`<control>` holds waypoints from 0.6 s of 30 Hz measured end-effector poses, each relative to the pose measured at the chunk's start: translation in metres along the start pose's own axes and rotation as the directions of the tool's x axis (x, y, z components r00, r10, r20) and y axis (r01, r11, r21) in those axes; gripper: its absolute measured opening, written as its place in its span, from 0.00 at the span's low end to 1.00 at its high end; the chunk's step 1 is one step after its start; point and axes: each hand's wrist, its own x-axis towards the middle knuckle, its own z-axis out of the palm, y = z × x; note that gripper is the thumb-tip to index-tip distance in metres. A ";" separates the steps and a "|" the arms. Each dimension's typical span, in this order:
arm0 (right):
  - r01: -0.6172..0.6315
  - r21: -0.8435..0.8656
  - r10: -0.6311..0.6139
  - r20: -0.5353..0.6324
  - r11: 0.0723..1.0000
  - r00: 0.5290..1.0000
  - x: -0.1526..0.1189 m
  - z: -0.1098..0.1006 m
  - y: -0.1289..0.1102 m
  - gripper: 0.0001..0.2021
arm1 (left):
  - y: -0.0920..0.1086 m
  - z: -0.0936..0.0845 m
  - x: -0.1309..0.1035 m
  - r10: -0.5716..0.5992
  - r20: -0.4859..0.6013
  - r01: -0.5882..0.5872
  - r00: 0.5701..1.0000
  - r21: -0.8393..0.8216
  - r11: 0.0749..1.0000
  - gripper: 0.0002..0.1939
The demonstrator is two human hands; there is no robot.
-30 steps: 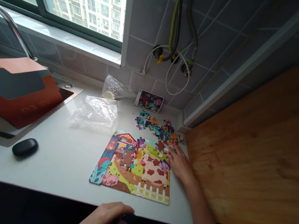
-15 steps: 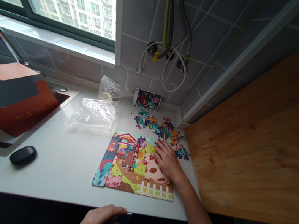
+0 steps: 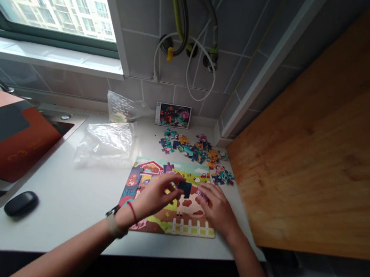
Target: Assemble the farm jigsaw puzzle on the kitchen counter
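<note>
My left hand [image 3: 155, 195] is over the middle of the farm jigsaw puzzle [image 3: 162, 225], its thumb and fingers pinched on a small dark, square-looking piece [image 3: 185, 189]. Just to the right, my right hand [image 3: 218, 210] is closed with a small pinkish-purple puzzle piece [image 3: 199, 193] at its fingertips. The two hands are close but apart. Beneath them the puzzle shows a barn, a spotted cow and a white fence; my hands and forearms hide part of it. Beyond its far edge lies a heap of loose puzzle pieces [image 3: 200, 152].
Against the tiled wall leans a picture card [image 3: 173, 116]. Clear plastic bags [image 3: 107, 141] lie to its left. A black computer mouse [image 3: 21, 204] and an orange-and-grey box [image 3: 2, 139] by the sink are at left. A wooden panel [image 3: 329, 149] borders the counter's right side.
My left hand has come up from the counter's front edge to above the puzzle with the dark piece. My right hand has drawn back slightly from the puzzle's far side. The view has shifted.
</note>
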 end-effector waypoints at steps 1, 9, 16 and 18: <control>0.033 -0.009 -0.033 0.037 0.999 0.999 -0.007 0.003 -0.005 0.12 | -0.001 0.004 0.027 -0.030 0.010 0.030 0.999 0.061 0.998 0.15; 0.037 -0.064 -0.033 0.068 0.997 0.997 -0.037 -0.004 -0.029 0.13 | -0.018 0.040 0.139 -0.112 0.009 0.094 0.994 0.479 0.873 0.12; -0.138 -0.113 0.133 -0.049 0.984 0.990 0.009 -0.005 0.011 0.17 | -0.021 0.042 0.140 -0.071 0.131 -0.024 0.989 0.611 0.791 0.12; -0.138 -0.170 0.142 0.015 0.976 0.990 0.016 0.003 0.019 0.19 | -0.023 0.041 0.140 -0.064 0.158 -0.050 0.985 0.627 0.778 0.13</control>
